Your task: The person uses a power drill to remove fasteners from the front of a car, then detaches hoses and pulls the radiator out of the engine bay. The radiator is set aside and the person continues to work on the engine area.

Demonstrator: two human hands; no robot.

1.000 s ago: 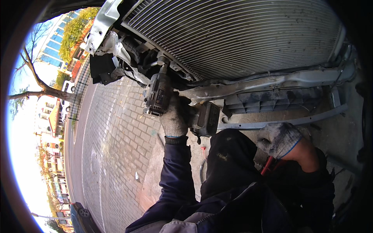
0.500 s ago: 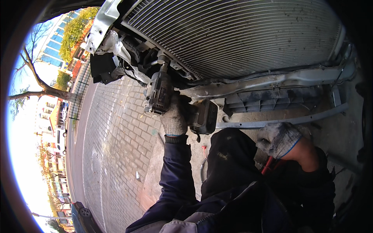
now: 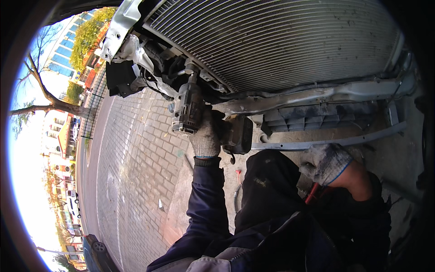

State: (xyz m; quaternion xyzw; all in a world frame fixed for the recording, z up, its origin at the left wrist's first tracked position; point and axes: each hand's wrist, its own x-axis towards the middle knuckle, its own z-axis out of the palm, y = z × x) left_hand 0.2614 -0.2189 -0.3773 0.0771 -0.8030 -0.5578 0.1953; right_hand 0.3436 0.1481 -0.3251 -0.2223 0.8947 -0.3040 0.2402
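Note:
My left hand point(image 3: 206, 136), in a grey work glove, is closed round the grip of a cordless impact wrench point(image 3: 187, 109). Its battery pack point(image 3: 239, 133) sticks out to the right of the hand. The wrench's nose points up to the lower left corner of a car radiator point(image 3: 281, 41), where its socket point(image 3: 191, 70) meets the metal parts beside the frame. My right hand point(image 3: 327, 164), also gloved, is closed near my knee point(image 3: 267, 174), its curled fingers partly hidden. Just below it lies a red handle point(image 3: 312, 192); whether the hand touches it I cannot tell.
Below the radiator runs a grey metal crossbar point(image 3: 326, 93), with a curved metal strip point(image 3: 335, 141) under it. Bent bodywork point(image 3: 118, 31) juts out at upper left. Brick paving point(image 3: 136, 145) spreads to the left, with a parked dark car point(image 3: 97, 254) beyond.
My left hand and the impact wrench have shifted very slightly to the right, the socket staying at the radiator corner. My right hand keeps its place. A white vehicle on the street has moved.

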